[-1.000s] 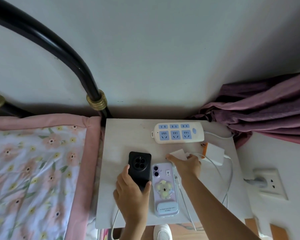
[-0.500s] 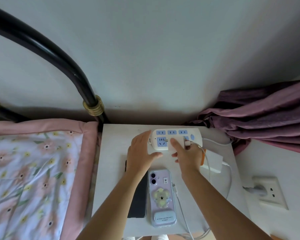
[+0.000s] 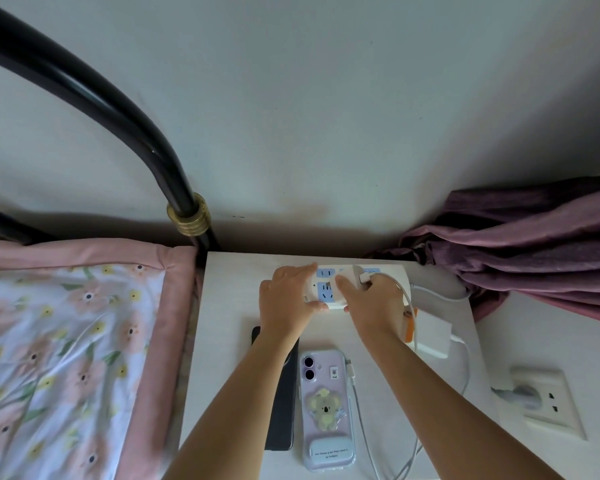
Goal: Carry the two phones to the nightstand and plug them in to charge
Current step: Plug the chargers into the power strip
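Nearest us, on the white table that serves as nightstand: the lilac phone, face down in a clear case with a koala sticker, flat and square to the table edge. Just beside it on its left lies the black phone, also face down, partly hidden under our left forearm. Neither phone has a cable seated in it that we can see. A white cable runs along the right side of the lilac phone, its small end lying loose near that phone's top corner.

Mid-table, right: a second white charger brick with an orange edge, lying unplugged, its cord looping off the near edge.

Further back: our left hand spread over the left end of the power strip, its grip pressing the strip down rather than clenched around it. Our right hand has its grip pinched on a small white charger plug, held at the strip's sockets; whether the prongs are fully home we cannot tell.

Farthest: the wall, the black bed frame to the left, purple curtain to the right.

Step in hand, as we judge it: seating the first charger. Next calls for a firm straight push, then fitting the loose cable end to a phone.
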A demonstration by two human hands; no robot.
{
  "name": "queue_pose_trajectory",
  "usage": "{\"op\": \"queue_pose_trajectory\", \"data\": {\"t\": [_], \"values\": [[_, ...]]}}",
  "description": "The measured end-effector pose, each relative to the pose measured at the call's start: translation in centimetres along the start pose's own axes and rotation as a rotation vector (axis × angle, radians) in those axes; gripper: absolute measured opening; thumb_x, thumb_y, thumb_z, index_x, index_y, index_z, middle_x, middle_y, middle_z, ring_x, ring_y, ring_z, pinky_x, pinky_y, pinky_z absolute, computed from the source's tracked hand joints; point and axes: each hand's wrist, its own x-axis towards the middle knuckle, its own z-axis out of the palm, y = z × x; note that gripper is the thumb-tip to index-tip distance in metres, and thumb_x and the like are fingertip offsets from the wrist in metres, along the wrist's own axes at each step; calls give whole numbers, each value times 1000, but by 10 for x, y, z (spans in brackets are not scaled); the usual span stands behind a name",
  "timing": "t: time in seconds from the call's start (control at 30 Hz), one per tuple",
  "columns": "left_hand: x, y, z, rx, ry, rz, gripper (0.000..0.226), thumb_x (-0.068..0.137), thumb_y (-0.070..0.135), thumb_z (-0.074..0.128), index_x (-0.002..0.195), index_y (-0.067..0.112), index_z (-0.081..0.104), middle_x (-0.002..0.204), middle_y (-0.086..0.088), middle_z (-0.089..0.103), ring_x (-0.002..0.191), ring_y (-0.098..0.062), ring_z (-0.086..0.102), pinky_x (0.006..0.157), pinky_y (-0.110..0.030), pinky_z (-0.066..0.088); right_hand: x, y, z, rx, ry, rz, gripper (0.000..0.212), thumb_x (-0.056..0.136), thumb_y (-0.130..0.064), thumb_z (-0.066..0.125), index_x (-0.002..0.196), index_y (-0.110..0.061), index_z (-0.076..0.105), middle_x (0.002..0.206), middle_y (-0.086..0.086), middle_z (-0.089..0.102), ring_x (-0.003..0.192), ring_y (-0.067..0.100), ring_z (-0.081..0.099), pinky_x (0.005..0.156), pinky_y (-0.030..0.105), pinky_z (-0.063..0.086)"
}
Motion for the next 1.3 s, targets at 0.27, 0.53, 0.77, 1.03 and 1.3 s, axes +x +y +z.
{"op": "queue_pose_trajectory", "data": {"t": [0.27,0.53,0.77,1.03,1.3], "values": [[1,-1,-4,-51,-22,-14,74,72,50,73,138,33,44,134,12,56,127,-14,43,93,-30,36,-7,-12,2,-321,2,-130,31,87,-40,54,77,-12,59,70,2,58,61,15,49,44,21,25],[4,-5,-7,-81,-49,4,70,73,43,72,137,34,46,134,15,55,128,-12,41,95,-29,34,-6,-11,26,-315,64,-188,23,93,-34,52,87,-11,54,81,4,56,70,17,52,64,29,42],[2,-13,-9,-57,-110,78,82,66,38,78,139,32,42,133,14,54,126,-13,40,97,-30,33,-18,1,36,-248,69,-139,34,94,-40,50,115,-12,53,107,3,60,92,19,61,67,24,44],[2,-8,-12,-33,-79,61,67,70,34,73,133,30,49,124,12,61,123,-16,43,93,-33,37,-11,-10,37,-460,-44,-133,39,98,-39,43,124,-10,44,116,7,56,100,23,64,77,30,50],[1,-2,-6,141,-38,86,50,84,39,58,133,31,47,128,12,59,124,-14,45,88,-32,37,-20,-6,37,-328,-64,-66,40,98,-39,45,126,-12,42,124,4,49,97,24,64,73,29,47]]}}
